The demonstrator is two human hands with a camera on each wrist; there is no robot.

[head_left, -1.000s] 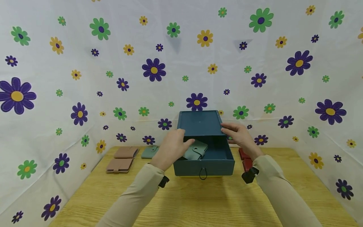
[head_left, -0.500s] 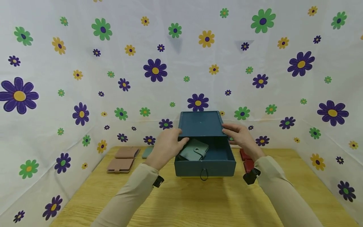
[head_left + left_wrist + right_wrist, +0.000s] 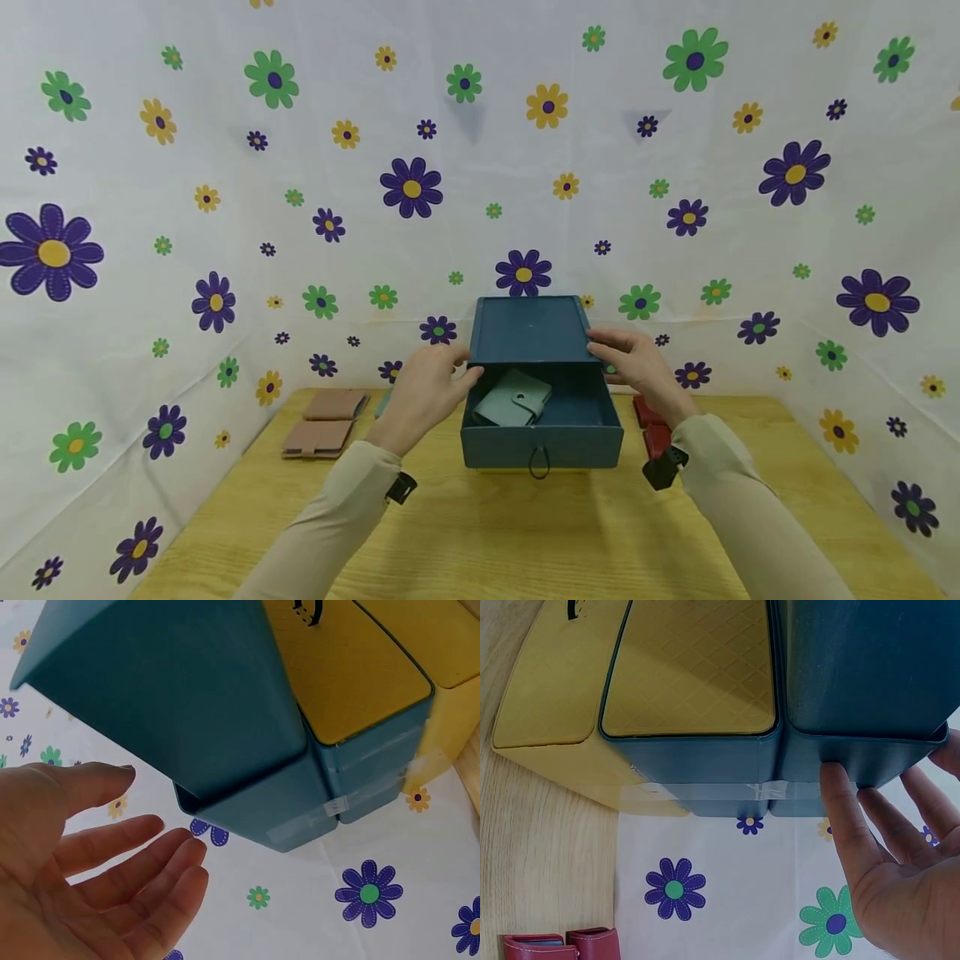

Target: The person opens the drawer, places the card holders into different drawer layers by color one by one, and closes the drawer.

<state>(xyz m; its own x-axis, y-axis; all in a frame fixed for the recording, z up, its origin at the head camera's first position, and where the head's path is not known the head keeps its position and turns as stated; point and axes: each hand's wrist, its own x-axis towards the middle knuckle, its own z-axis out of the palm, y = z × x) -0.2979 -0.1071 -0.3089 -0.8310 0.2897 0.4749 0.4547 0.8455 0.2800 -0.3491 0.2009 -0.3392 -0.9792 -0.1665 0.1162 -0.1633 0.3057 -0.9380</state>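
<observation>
A small teal chest of drawers (image 3: pixel 529 329) stands at the back of the table, its top drawer (image 3: pixel 542 447) pulled out. Inside the drawer, on its left side, lies a pale green snap wallet (image 3: pixel 513 398). My left hand (image 3: pixel 420 390) is beside the chest's upper left front corner; in the left wrist view its fingers (image 3: pixel 127 877) are spread, relaxed and apart from the chest. On the other side, my right hand (image 3: pixel 637 362) rests its fingertips against the chest's right side wall. The right wrist view shows those fingers (image 3: pixel 847 817) nearly straight along the casing.
Two pinkish-brown wallets (image 3: pixel 318 437) lie at the table's left back. A green wallet (image 3: pixel 383 403) is mostly hidden behind my left hand. Red wallets (image 3: pixel 657 437) lie right of the chest. Lower drawers have yellow fronts (image 3: pixel 690 667). A flowered cloth (image 3: pixel 337 167) hangs behind.
My left hand has moved left, away from the chest's corner, uncovering more of the wallet in the drawer. The right hand stays at the chest's right side.
</observation>
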